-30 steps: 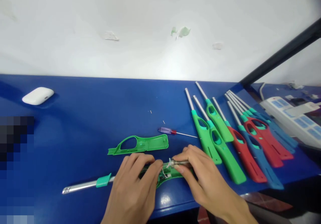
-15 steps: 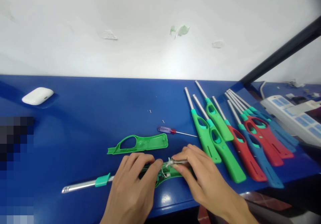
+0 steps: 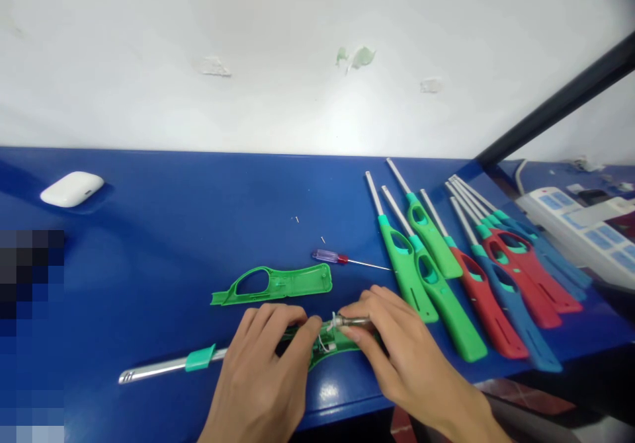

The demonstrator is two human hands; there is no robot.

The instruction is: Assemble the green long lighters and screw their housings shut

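Note:
An opened green lighter body [image 3: 342,341] lies near the table's front edge, its inner parts and a white wire showing. My left hand [image 3: 270,363] is closed round its left part, where a metal tube [image 3: 153,369] with a teal collar [image 3: 200,358] sticks out to the left. Between thumb and fingers, my right hand [image 3: 397,344] pinches a small dark cylinder [image 3: 358,322] with a pale tip, above the body. Beyond my hands rests the other green shell half [image 3: 297,281], hollow side up. A screwdriver [image 3: 330,256] and two tiny screws [image 3: 323,240] lie past it.
Several green, red and blue lighters [image 3: 476,297] are spread at the right. A white case [image 3: 73,189] sits at the far left. A white wall rises behind the blue table [image 3: 173,218]. A white power strip [image 3: 585,225] and a dark bar [image 3: 560,99] are at the right.
The tube and teal collar have shifted slightly left. Both hands keep nearly the same place and grip.

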